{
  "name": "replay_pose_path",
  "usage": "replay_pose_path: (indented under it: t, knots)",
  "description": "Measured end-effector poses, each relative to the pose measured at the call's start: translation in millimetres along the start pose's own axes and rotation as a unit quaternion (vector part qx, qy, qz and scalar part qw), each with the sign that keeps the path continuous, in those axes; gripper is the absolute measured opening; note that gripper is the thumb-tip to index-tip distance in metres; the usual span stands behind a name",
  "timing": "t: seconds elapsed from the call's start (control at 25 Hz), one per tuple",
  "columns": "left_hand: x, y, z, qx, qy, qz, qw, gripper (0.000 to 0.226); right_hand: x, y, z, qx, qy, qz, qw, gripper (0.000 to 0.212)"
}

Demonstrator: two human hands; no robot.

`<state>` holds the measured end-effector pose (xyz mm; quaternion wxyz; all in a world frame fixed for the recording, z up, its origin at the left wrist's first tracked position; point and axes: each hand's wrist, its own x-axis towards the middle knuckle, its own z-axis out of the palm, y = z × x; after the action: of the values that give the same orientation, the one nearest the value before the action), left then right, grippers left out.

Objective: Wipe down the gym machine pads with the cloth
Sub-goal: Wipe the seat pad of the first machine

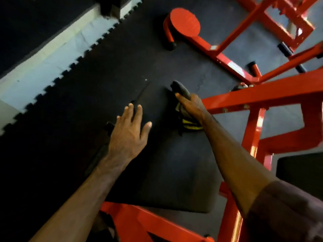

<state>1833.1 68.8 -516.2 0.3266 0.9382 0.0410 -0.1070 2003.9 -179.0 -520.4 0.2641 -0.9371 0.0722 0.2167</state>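
While I look down from the head cam, my left hand [128, 131] lies flat w/ fingers spread on the black pad [167, 163], near its far left edge. My right hand [189, 106] grips the bunched dark cloth [185, 116], yellow-striped, pressed at the pad's far right corner beside the red frame [258, 95]. Rubber floor [104, 67] below.
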Motion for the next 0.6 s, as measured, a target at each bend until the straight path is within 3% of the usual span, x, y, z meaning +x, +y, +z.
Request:
replay_pose_path:
  t: [0.12, 0.28, 0.48, 0.6]
  knots:
    - [-3, 9, 10, 0.074, 0.004, 0.031, 0.997, 0.071, -15, 37, -10, 0.032, 0.004, -0.011, 0.999, 0.056]
    - [-11, 41, 18, 0.127, -0.012, 0.155, 0.98, 0.069, -83, 112, -29, 0.024, 0.027, 0.075, 0.997, 0.06]
    - [-22, 65, 28, 0.16, -0.044, 0.212, 0.963, 0.064, -71, 99, -27, 0.062, 0.017, 0.041, 0.997, 0.067]
    - [-33, 56, 28, 0.169, -0.045, 0.214, 0.961, 0.056, -105, 120, -23, 0.046, 0.072, 0.099, 0.991, 0.056]
